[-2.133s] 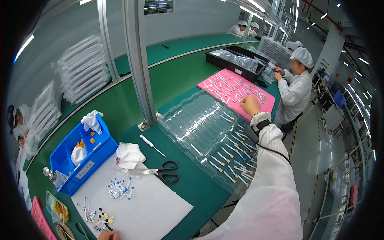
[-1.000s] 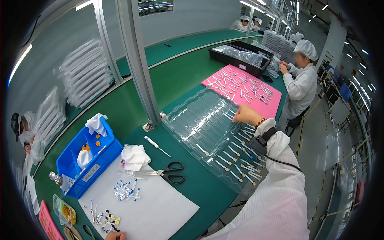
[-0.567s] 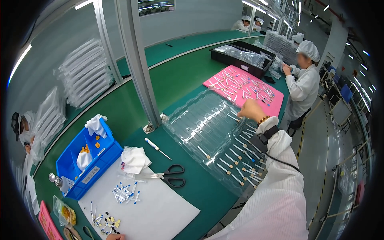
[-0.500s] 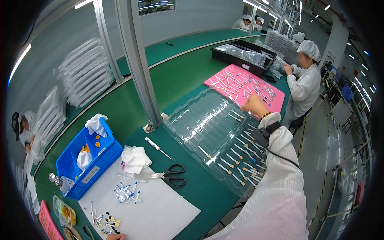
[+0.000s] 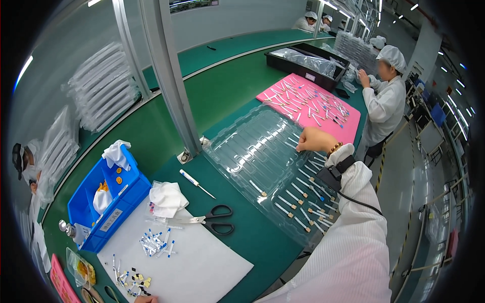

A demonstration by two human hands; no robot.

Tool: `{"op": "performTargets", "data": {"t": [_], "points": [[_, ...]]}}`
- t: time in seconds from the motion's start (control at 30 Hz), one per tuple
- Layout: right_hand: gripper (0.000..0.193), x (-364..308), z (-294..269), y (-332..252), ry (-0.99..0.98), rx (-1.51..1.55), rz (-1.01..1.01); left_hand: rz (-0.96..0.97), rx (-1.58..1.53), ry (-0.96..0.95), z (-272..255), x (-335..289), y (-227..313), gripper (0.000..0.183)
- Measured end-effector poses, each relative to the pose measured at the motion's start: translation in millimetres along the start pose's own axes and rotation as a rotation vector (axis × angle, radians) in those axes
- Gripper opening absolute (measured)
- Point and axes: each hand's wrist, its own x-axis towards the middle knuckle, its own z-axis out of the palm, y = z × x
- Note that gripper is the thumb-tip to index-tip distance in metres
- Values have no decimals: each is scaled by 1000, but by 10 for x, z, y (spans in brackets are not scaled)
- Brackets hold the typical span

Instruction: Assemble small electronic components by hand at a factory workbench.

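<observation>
My right hand (image 5: 317,140) is over the far right part of a clear plastic tray (image 5: 237,146), thumb and fingers pinched together and pointing down. Whatever lies between the fingertips is too small to make out. Beside the fingertips are thin white strips lying in the tray. More white strips with tan square ends (image 5: 284,213) are spread across the tray's near right part. At the bottom edge only a bit of my left hand (image 5: 146,299) shows, next to a small pile of black and yellowish pieces (image 5: 135,284) on a white sheet (image 5: 202,267); its fingers are mostly hidden.
Beyond the tray, many strips lie on a pink mat (image 5: 348,129), with a black bin (image 5: 283,65) behind. Scissors (image 5: 218,220), a white-handled screwdriver (image 5: 189,178) and a blue divided box (image 5: 126,194) are nearer. A metal post (image 5: 169,76) rises from the bench. A co-worker (image 5: 384,96) stands right.
My right hand has come back from the pink mat's edge to the tray, its fingers now lowered by the strips there. My left hand stays at the bottom edge.
</observation>
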Motion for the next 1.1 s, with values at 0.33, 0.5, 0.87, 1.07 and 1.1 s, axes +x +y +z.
{"op": "performTargets", "data": {"t": [0.33,0.5,0.87,1.07,1.1], "points": [[26,-66,86,-153,150,-247,62,12,13,9,1,3,31,8],[26,-111,39,-107,121,-140,16,10,-1,14,10,-12,9,9],[27,-82,-71,-125,112,-78,22,0,14,50,37,-35,-37,9],[22,255,-232,779,556,-81,136,-18,-29,47,63,-6,-5,8],[18,356,-193,958,632,-105,196,-15,-34,49,70,-1,-6,8]]}}
